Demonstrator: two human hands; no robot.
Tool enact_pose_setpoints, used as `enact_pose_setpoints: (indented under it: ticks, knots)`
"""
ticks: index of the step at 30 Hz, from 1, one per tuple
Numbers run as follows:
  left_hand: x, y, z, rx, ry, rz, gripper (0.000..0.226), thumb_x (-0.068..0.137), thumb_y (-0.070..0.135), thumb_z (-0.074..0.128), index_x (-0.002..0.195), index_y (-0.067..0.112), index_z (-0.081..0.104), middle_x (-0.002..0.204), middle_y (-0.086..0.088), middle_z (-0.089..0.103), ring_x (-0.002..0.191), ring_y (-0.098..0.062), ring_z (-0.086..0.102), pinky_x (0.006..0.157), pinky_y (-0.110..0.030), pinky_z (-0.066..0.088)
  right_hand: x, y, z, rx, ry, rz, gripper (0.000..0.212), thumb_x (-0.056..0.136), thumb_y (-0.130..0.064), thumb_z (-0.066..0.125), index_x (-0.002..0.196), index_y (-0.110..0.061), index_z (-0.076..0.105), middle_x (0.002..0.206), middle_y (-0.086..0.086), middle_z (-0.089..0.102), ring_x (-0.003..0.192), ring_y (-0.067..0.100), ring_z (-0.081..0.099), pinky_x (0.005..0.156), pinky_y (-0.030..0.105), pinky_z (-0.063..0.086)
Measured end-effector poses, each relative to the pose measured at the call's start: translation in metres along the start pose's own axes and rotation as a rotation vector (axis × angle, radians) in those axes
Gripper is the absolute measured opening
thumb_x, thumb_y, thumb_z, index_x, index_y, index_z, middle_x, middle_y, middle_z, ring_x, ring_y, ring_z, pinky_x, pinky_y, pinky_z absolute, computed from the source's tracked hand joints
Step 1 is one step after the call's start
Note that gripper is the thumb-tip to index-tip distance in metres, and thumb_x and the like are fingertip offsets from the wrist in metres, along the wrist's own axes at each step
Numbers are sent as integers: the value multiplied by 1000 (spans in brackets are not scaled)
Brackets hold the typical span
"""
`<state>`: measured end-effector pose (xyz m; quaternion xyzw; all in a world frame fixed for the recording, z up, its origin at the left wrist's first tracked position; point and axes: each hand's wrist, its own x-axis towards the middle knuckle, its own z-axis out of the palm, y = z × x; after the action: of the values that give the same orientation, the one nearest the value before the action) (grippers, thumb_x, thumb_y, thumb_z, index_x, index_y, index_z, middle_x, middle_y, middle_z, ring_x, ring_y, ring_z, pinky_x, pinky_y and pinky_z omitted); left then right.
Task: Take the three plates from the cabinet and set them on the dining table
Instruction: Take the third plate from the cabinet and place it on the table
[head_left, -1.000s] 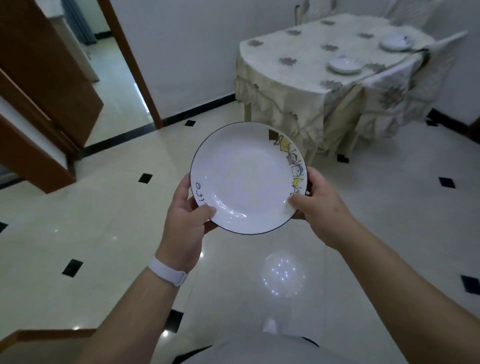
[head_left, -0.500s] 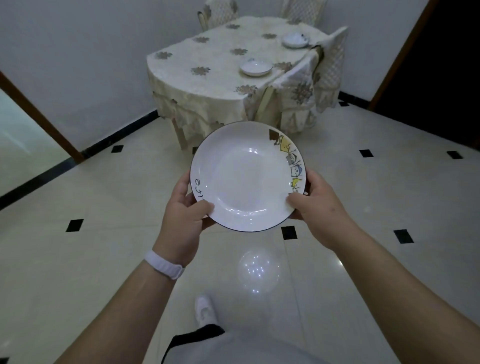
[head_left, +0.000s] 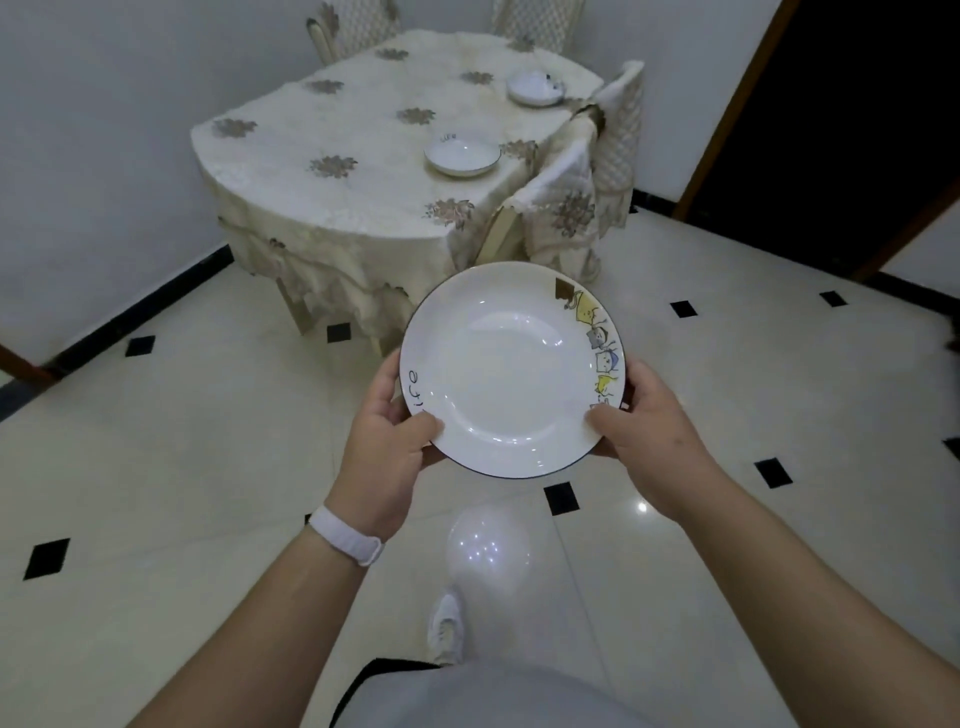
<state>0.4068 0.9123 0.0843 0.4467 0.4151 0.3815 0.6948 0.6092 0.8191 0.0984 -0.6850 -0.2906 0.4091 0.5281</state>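
A white plate with a dark rim and cartoon figures along its right edge is held level in front of me, above the floor. My left hand grips its left rim, thumb on top. My right hand grips the right rim the same way. Ahead stands the dining table under a cream flowered cloth. Two white plates rest on it: one plate near the right edge, another plate farther back right.
Covered chairs are pushed against the table's right side, and more chairs stand behind it. A dark doorway opens at the right. The glossy tiled floor lies between me and the table.
The view has swung and the table has come closer and more central. The plate stays gripped the same way in both hands.
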Motion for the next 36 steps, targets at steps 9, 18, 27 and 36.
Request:
enact_pose_setpoints:
  ticks: [9, 18, 27, 36]
  knots:
    - [114, 40, -1, 2, -182, 4, 75, 75, -14, 44, 133, 34, 50, 112, 5, 69, 92, -14, 65, 65, -34, 55, 72, -38, 23, 22, 157, -19, 52, 87, 9, 50, 127, -24, 55, 112, -1, 68, 97, 18, 69, 68, 32, 61]
    - [189, 44, 52, 66, -299, -35, 75, 80, -22, 37, 126, 36, 53, 104, 10, 71, 85, -10, 66, 58, -28, 54, 122, -41, -8, 101, 295, 6, 53, 86, 11, 47, 120, -28, 57, 112, 0, 69, 95, 18, 71, 69, 34, 61]
    - [272, 34, 141, 127, -340, -74, 74, 79, -21, 39, 127, 35, 53, 103, 7, 70, 86, -12, 66, 60, -30, 55, 212, -35, -79, 199, 355, 31, 51, 85, 13, 47, 114, -27, 59, 108, 1, 70, 93, 20, 70, 65, 30, 60]
    - [366, 21, 293, 172, -403, -96, 75, 79, -21, 40, 131, 33, 52, 110, 4, 70, 88, -14, 66, 59, -29, 54, 306, -52, -208, 218, 438, 37, 49, 86, 11, 47, 118, -25, 58, 109, -3, 69, 91, 13, 70, 65, 28, 59]
